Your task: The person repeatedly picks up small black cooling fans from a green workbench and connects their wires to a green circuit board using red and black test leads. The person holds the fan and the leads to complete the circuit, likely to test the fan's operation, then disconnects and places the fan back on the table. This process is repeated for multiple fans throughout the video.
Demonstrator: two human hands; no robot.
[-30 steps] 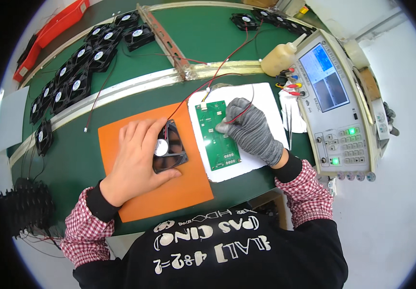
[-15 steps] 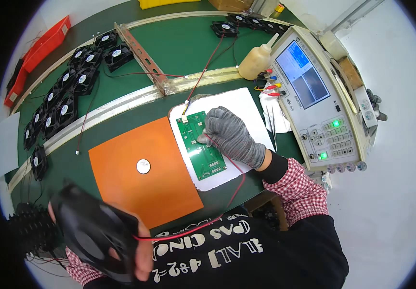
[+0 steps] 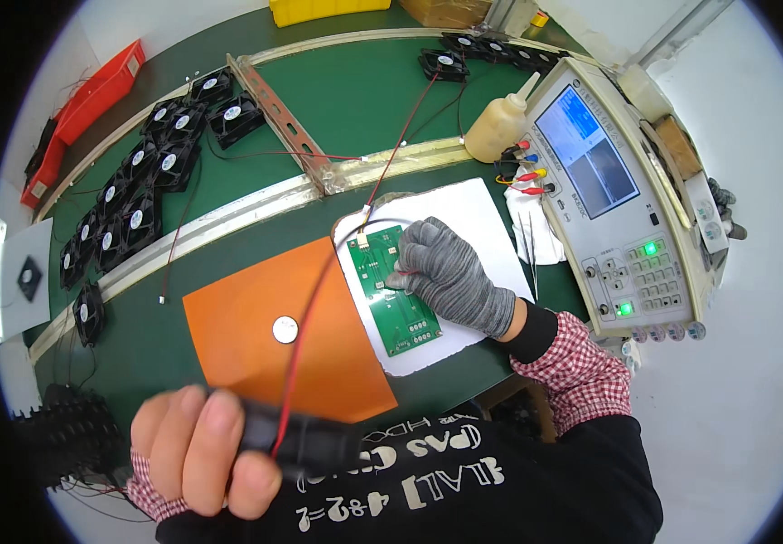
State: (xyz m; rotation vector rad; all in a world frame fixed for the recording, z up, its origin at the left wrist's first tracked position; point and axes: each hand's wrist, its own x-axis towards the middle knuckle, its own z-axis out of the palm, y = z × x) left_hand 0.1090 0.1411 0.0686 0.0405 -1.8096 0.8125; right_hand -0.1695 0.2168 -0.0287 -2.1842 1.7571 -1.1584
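Note:
Near the lower edge, my bare left hand (image 3: 201,449) grips a black cooling fan (image 3: 314,444), turned edge-on and blurred. From the fan a red-and-black cable (image 3: 296,358) rises over the orange sheet (image 3: 237,308) and arcs toward my right hand (image 3: 459,276). That hand wears a grey glove, its fingers pinched over the right side of a green circuit board (image 3: 401,308). A short red piece of wire shows at the fingertips; the cable's end is hidden. Under the board lies a white pad (image 3: 491,236). Another cable is plugged into the white connector (image 3: 362,240) at the board's far edge.
Several black fans (image 3: 138,218) cluster at the left, more (image 3: 444,63) at the far right. A metal strip (image 3: 278,118) crosses the green bench. On the right stand a squeeze bottle (image 3: 497,127), tweezers (image 3: 531,258) and a test instrument (image 3: 600,172). A red bin (image 3: 97,104) sits far left.
My left hand has turned the fan from face-on to edge-on and moved it slightly right. The cable now arcs above the orange sheet. My right hand stays pinched over the board.

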